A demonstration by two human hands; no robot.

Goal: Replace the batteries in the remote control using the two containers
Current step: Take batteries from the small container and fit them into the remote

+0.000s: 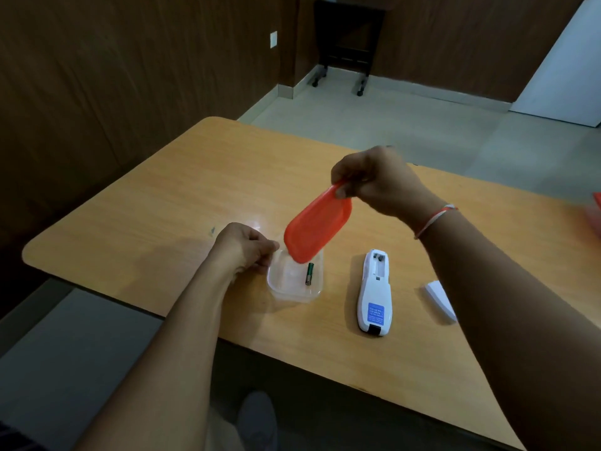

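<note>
Wooden table (136, 203); white remote control (374, 297) laid back-up, compartment uncovered; orange lid (317, 227) pinched aloft by right hand (377, 182); clear container (294, 281) gripped at its rim by left hand (244, 247); one battery (309, 274) lodged inside.

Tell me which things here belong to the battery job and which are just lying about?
Job: clear container, battery inside it, orange lid in right hand, left hand, remote, battery cover.
Lying about: black stand, wall socket.
</note>
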